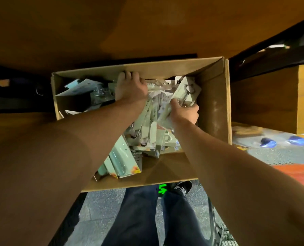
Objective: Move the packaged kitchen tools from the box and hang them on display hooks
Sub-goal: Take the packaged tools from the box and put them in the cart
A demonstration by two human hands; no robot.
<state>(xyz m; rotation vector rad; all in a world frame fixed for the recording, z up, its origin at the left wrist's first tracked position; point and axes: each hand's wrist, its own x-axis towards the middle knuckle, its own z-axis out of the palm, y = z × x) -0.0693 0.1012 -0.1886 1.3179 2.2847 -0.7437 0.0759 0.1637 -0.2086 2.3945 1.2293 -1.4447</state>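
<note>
The right hand [184,111] is closed around the lower end of a carded package [185,91], thumb on its face, holding it tilted up near the right wall of the cardboard box [215,103]. A small metal tool shows under the package's clear front. The left hand [131,87] reaches to the far wall of the box with its fingers bent against the cardboard. Whether it grips anything cannot be told. Between and below the two hands lies a loose heap of packaged tools [147,132], mostly pale green cards overlapping at angles, and it fills the middle of the box. Two larger pale green packs [121,160] lean at the near wall. Below the box are the person's legs in dark trousers [140,219], a dark shoe [182,188] and the speckled grey floor [101,210].
</note>
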